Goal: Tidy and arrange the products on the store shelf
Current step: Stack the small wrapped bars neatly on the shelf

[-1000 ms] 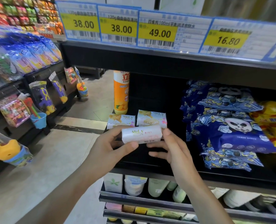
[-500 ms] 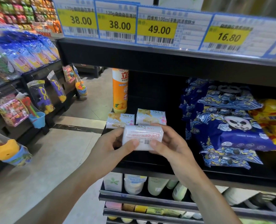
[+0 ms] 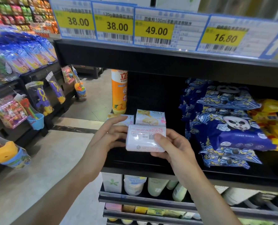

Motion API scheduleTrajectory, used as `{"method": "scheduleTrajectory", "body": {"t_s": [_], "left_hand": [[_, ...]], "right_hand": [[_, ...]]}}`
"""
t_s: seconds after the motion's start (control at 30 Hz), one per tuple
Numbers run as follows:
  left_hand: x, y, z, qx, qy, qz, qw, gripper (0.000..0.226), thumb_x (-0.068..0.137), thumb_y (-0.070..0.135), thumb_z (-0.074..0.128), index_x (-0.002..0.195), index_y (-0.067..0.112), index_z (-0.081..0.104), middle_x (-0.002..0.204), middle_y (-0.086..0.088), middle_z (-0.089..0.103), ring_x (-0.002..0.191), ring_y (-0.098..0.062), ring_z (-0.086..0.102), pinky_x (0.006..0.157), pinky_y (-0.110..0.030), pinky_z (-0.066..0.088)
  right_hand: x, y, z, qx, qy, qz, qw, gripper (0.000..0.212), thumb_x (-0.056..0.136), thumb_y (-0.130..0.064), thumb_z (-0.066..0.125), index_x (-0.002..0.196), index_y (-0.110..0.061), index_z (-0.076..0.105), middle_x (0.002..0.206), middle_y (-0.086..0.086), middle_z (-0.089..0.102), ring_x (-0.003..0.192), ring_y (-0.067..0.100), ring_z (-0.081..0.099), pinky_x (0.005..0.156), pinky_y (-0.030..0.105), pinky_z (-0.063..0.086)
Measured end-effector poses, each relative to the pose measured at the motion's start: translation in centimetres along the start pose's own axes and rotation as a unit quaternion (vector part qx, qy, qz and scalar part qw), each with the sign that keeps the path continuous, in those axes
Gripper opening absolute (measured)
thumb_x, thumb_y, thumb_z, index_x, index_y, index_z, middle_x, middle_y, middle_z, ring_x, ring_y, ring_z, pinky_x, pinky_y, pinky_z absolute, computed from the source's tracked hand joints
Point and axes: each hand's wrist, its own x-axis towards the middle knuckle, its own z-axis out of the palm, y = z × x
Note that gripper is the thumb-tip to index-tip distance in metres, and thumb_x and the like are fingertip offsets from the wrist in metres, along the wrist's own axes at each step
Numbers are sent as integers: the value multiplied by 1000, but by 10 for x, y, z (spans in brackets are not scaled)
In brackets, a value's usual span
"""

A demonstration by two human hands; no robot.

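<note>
A white soap packet (image 3: 141,140) is held in front of the black shelf (image 3: 144,161), its back with red print and a barcode turned up toward me. My right hand (image 3: 172,148) grips its right end, thumb over the barcode. My left hand (image 3: 107,135) touches its left end with straight fingers. Behind it, two more MeLy soap packets lie on the shelf: one (image 3: 150,118) just above the held packet, another (image 3: 128,118) partly hidden by my left fingers.
An orange bottle (image 3: 119,91) stands at the shelf's back left. Blue panda-print packs (image 3: 229,125) are stacked on the right, with yellow packs (image 3: 274,120) beyond. Price tags (image 3: 154,30) line the shelf above. Bottles and jars (image 3: 135,185) fill the lower shelves. Hanging toys (image 3: 40,98) flank the aisle at left.
The soap packet has been rotated in both hands from front-facing to back-up, showing its barcode. My right thumb moved onto its top face; my left fingers straightened.
</note>
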Motion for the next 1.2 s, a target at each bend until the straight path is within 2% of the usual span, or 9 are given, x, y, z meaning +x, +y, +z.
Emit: {"method": "scheduleTrajectory", "body": {"t_s": [0.1,0.17,0.33,0.43,0.53,0.73,0.93,1.1,1.2], "left_hand": [[-2,-1,1,49,-8,13,999,73,81,-4,49,141,38,58,129,-4,70,119,-26,66,91,-33,58],[-3,-2,5,116,-27,25,993,80,88,-12,58,143,46,52,135,5,65,125,-23,63,95,-38,55],[-6,1,10,144,-36,27,989,83,88,4,80,146,53,45,140,13,61,130,-18,60,100,-41,54],[-5,4,8,130,-35,17,991,78,88,6,80,146,48,48,142,8,61,131,-20,59,103,-45,53],[-5,5,7,124,-55,7,991,70,89,0,78,139,45,56,136,6,66,130,-17,60,103,-41,52],[-4,5,6,108,-56,14,992,57,87,-4,78,125,36,66,133,4,65,128,-17,61,94,-31,55],[-5,7,8,93,-37,5,995,42,81,28,83,119,38,70,125,6,72,119,-16,67,92,-27,56],[-6,11,10,72,-39,-10,997,40,83,46,78,121,38,70,125,4,74,118,-19,69,99,-39,53],[-6,12,11,58,-25,-11,998,37,86,46,76,121,36,70,125,4,75,118,-18,70,101,-41,53]], "right_hand": [[1,-2,2,5,6,11,1000,46,79,-39,72,117,-12,71,108,6,79,101,21,76,69,26,62],[1,-3,4,-2,11,18,1000,46,80,-40,71,116,-12,71,104,7,79,93,23,77,67,26,63],[3,-5,9,-10,24,26,999,47,81,-41,72,119,-13,69,98,11,80,76,29,78,62,27,63],[5,-5,10,-13,37,39,998,35,89,-35,73,120,-20,67,97,13,79,69,33,76,58,31,63],[6,-4,11,-32,42,42,998,21,96,-30,70,115,-22,71,94,13,78,64,32,75,56,32,63],[7,-4,10,-48,24,34,998,25,97,-37,66,117,-24,72,81,17,75,56,28,70,49,30,57],[-7,0,7,-88,0,-42,995,48,87,-68,58,125,-40,66,67,11,67,53,23,59,47,27,45],[-10,4,5,-117,-6,-100,988,48,86,-53,68,131,-37,62,60,11,52,53,9,52,52,17,44],[-11,11,7,-173,34,-169,970,51,83,-47,74,131,-39,60,59,-2,47,57,10,48,61,20,44]]}}
